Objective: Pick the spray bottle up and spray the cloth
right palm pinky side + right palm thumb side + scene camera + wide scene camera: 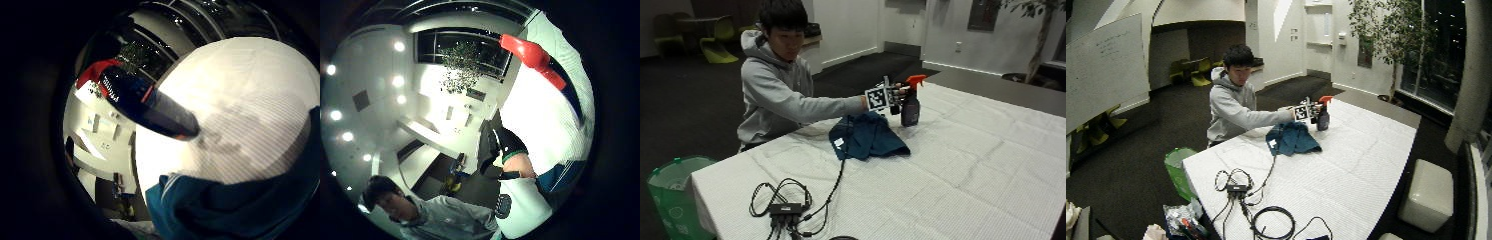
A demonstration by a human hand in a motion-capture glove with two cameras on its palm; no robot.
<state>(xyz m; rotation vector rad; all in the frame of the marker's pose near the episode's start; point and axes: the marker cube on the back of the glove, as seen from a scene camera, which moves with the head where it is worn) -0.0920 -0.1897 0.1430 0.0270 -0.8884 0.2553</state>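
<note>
A dark spray bottle [910,109] with a red trigger head [915,80] stands upright on or just above the white table [973,165], past the cloth. My gloved right hand [896,95] grips its neck from the person's side, fingers curled round it. Whether its base touches the table I cannot tell. The teal cloth [866,136] lies crumpled on the table, just nearer the person than the bottle. In the little finger side palm view the bottle's dark body [150,105] runs out over the table, with the cloth [225,210] beside it. The thumb side palm view shows the red trigger head [530,55].
A black cable hub with looped cables [790,205] lies near the table's front left corner, one cable running up to the cloth. A green bin [673,190] stands on the floor by that corner. A white stool [1429,195] stands beside the table's far side.
</note>
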